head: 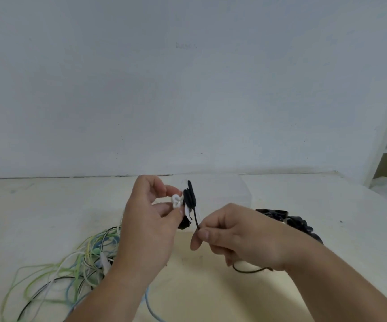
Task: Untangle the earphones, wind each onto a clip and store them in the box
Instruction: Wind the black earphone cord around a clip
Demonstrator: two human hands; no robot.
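Fingertips of left hand (150,219) pinch white clip (177,202), held up over table (48,205). Black earphone cord (189,197) wound round the clip. Right hand (236,238): thumb and forefinger nip the cord's free run just below. Clear box (234,189) behind. Tangle of green, blue, white cords (78,263) lies left; black clips (287,219) heaped right.
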